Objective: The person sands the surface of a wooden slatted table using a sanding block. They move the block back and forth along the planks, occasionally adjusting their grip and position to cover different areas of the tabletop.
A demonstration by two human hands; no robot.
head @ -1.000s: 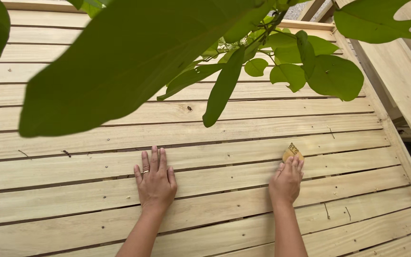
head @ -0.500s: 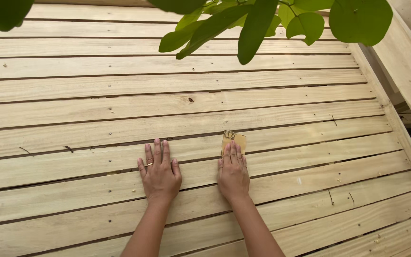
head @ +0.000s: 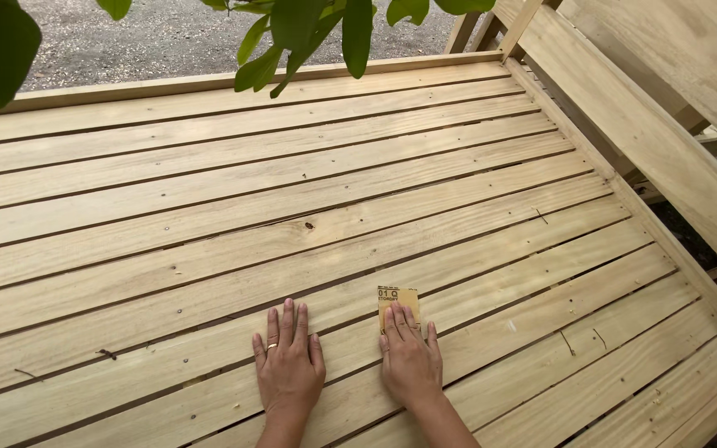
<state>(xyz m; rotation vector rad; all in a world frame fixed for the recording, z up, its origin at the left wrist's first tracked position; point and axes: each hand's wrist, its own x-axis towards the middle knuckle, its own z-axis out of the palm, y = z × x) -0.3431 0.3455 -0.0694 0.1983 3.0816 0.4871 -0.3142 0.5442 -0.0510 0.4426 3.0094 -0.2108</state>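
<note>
Shifted since the earlier frames: right hand and its small sheet of sandpaper have travelled leftward along the boards, from well apart to just beside the left hand; the view has also tilted up, now taking in gravel ground beyond the far edge. Item one: slatted wooden platform of pale planks, running across the view with narrow gaps between them, a small dark knot near the middle. Item two: left hand, flat, palm down, fingers spread slightly, a ring on one finger, pressing on bare wood and holding nothing. Item three: right hand, flat, palm down, fingertips resting on the near half of the sandpaper, pinning it to the plank rather than gripping it. Item four: sandpaper, yellowish-tan, roughly square, lying flat on a plank with its far half showing beyond the fingertips. Item five: green leaves hanging into the top of the view. Item six: sloping wooden side rail along the right edge.
</note>
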